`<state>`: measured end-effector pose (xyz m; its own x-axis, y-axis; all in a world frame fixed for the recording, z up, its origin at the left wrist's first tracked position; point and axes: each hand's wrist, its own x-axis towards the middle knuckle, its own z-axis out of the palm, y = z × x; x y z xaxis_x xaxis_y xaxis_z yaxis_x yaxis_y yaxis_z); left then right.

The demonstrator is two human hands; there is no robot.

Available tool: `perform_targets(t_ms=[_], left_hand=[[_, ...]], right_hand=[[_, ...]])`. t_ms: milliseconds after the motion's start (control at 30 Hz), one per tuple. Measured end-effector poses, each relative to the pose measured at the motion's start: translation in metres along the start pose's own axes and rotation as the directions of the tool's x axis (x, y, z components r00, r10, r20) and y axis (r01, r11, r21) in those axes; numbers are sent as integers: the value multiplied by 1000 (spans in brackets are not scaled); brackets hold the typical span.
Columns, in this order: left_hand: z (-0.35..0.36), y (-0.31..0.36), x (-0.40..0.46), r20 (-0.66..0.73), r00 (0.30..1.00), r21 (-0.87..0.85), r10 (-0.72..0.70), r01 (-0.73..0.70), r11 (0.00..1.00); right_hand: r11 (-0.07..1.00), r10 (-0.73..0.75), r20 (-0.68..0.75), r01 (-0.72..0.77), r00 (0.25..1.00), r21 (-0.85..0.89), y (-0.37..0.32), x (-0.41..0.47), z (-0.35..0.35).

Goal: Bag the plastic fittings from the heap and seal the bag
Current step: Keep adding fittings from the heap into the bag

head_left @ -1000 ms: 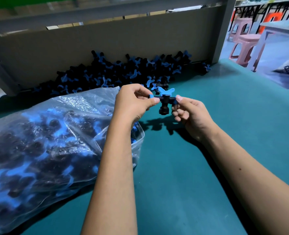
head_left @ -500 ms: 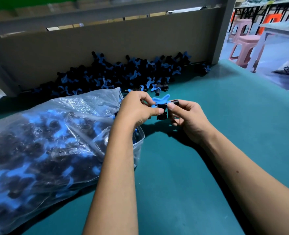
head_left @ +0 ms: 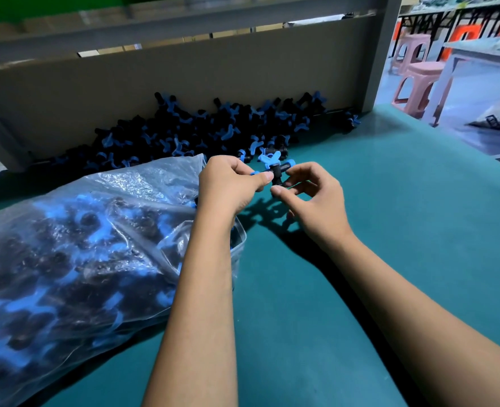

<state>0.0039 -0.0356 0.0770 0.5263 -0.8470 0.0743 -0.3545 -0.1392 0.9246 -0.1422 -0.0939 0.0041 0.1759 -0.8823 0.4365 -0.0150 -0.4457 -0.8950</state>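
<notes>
1. Your left hand (head_left: 231, 186) pinches one end of a black-and-blue fitting (head_left: 275, 170), held above the table (head_left: 390, 230) just in front of the heap (head_left: 201, 130).
2. Your right hand (head_left: 310, 195) has its fingers curled, thumb and fingertips touching the fitting's other side.
3. The heap lies along a grey back panel (head_left: 154, 77) at the table's far edge; one stray fitting (head_left: 350, 121) sits beside the panel's upright post (head_left: 381, 51).
4. A clear bag (head_left: 75, 254), bulging with fittings, lies on its side under your left forearm, its mouth open toward your hands.
5. Pink stools (head_left: 416, 80) stand beyond the table at the right.
6. No writing is readable anywhere.
</notes>
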Motion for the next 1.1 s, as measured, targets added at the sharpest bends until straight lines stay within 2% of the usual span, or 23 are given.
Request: perform_targets(t_ms=[200,300,333,400,467,500,567,600,633,667,800,900,967,1100], left_hand=[[0,2,-1,-23,1000,-23,-8,7,1000],[-2,4,-3,32,999,-11,6,-6,1000],[-2,5,-4,68,998,-13,12,-11,1000],[-3,8,-6,116,993,-40,34,-30,999],[-4,12,-6,83,994,-87,66,-58,994],[-5,14,-5,51,995,-114,82,-75,991],[-9,18,-4,7,994,-176,109,-106,979],[-11,20,-4,-1,993,-210,117,-115,971],[-13,21,-4,-5,992,-243,124,-122,962],[-16,23,-4,-7,991,-273,131,-128,953],[-20,29,-8,-14,986,-338,165,-160,927],[-21,33,-9,-17,981,-355,195,-188,916],[-23,35,-10,-18,976,-371,218,-209,905],[-24,40,-13,-32,963,-418,266,-254,872]], right_hand=[[992,-72,26,74,997,-99,-3,-2,2],[990,-75,5,75,997,-117,-1,-1,3],[998,-25,-4,25,1000,-61,-1,-1,4],[966,156,1,-153,988,208,-1,-1,7],[810,332,82,-329,940,486,-4,-1,8],[692,398,148,-402,906,599,-6,0,7],[363,474,294,-489,830,793,-10,2,2],[205,489,349,-494,800,845,-11,3,-1],[112,497,374,-486,783,867,-12,4,-4],[78,505,380,-480,775,874,-13,4,-6],[98,517,379,-493,768,865,-15,3,-7],[168,517,367,-512,773,843,-13,2,-6],[289,507,334,-522,795,803,-12,1,-5],[678,405,186,-430,895,595,-10,-3,4]])
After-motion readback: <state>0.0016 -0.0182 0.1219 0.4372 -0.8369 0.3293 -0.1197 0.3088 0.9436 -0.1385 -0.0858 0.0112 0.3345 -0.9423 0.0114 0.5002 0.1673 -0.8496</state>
